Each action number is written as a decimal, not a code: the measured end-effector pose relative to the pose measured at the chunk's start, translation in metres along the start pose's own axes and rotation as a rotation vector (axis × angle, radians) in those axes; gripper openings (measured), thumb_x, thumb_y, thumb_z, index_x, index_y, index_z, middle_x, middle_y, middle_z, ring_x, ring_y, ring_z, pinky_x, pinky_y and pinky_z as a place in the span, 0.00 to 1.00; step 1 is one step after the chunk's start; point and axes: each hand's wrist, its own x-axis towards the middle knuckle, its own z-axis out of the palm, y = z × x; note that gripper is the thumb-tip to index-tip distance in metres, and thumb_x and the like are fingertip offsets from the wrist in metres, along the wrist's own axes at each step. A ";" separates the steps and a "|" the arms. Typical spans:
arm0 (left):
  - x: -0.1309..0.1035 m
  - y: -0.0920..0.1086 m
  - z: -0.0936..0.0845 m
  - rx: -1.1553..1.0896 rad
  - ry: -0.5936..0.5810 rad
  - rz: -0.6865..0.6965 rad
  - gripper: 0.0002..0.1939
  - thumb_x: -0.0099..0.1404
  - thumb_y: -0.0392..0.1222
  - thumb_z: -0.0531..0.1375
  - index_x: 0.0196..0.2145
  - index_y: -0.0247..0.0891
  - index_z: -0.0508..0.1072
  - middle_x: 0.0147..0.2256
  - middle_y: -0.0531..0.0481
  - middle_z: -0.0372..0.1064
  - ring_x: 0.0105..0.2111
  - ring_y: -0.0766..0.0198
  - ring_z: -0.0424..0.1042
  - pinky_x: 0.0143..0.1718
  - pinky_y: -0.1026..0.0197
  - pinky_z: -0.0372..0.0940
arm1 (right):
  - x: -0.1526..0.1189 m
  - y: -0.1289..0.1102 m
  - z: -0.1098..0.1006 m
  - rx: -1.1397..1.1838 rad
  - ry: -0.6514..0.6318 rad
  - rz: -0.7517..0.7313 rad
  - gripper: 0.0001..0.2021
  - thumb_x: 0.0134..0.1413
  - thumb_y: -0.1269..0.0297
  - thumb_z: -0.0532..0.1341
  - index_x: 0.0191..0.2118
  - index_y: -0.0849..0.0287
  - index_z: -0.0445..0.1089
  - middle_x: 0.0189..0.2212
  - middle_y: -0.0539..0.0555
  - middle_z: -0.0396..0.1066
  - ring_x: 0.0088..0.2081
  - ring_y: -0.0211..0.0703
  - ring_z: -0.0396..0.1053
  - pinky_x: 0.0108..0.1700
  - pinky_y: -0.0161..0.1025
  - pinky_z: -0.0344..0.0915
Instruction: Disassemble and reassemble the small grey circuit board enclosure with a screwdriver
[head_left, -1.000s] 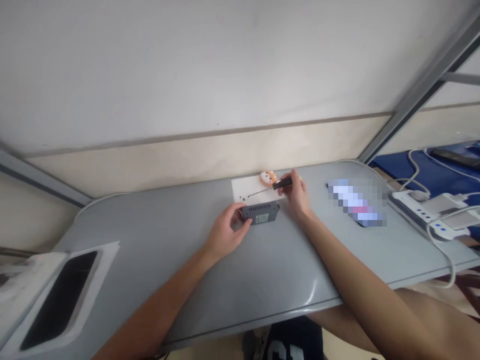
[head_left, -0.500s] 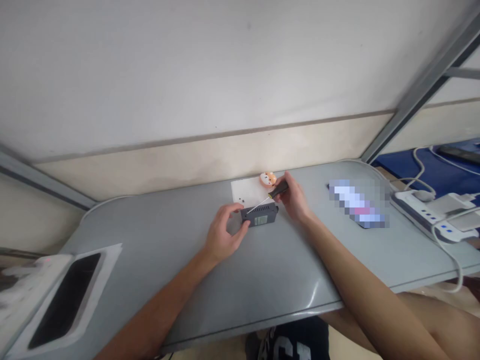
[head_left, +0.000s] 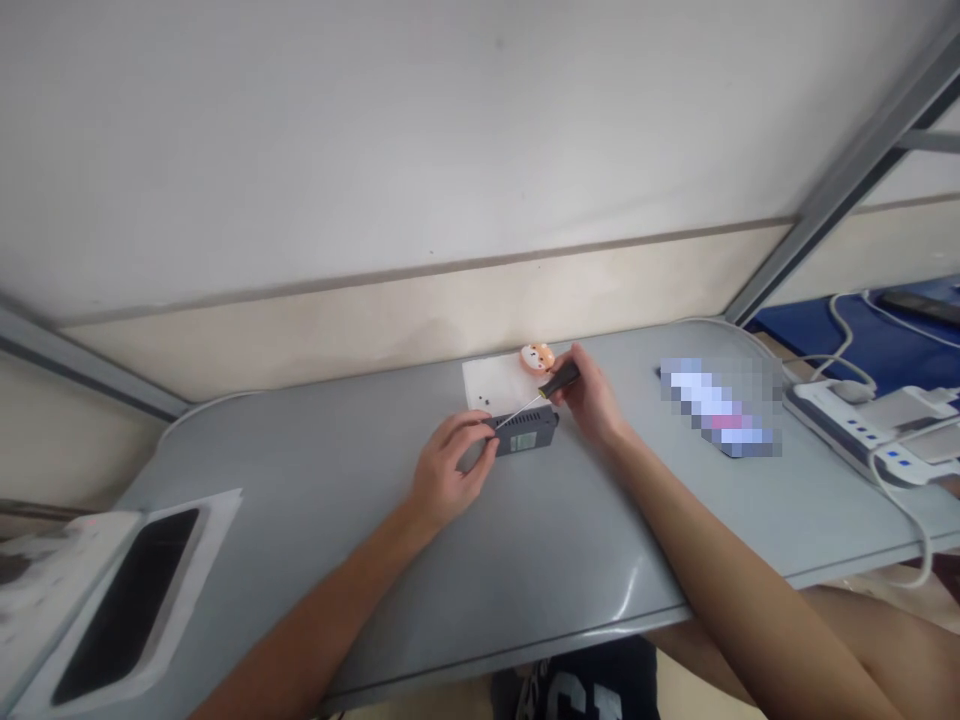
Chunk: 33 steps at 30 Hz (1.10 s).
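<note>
A small dark grey box with vent slots and a green label (head_left: 527,433) lies on the grey table (head_left: 525,540). My left hand (head_left: 448,470) grips its left end. My right hand (head_left: 590,395) holds a screwdriver (head_left: 541,393) by its dark handle; the thin shaft slants down-left and its tip meets the box's top left corner, next to my left fingers. Behind the box a white sheet of paper (head_left: 491,385) carries a few tiny dark screws (head_left: 485,403).
A small orange and white cartoon figure (head_left: 537,356) sits at the paper's far edge by the wall. A blurred flat object (head_left: 720,408) lies to the right. A white power strip (head_left: 862,425) with cables is at the far right; a tray with a dark opening (head_left: 124,590) is at the left.
The screwdriver tip came down from over the paper onto the box's left top corner. My left hand closed in tighter on the box's left end.
</note>
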 end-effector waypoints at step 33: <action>0.004 -0.003 0.003 -0.048 0.063 0.119 0.06 0.69 0.31 0.62 0.40 0.40 0.71 0.45 0.45 0.75 0.46 0.60 0.78 0.47 0.56 0.74 | 0.004 0.011 -0.004 -0.249 0.181 -0.073 0.27 0.63 0.35 0.55 0.34 0.55 0.72 0.25 0.49 0.72 0.25 0.38 0.63 0.31 0.37 0.61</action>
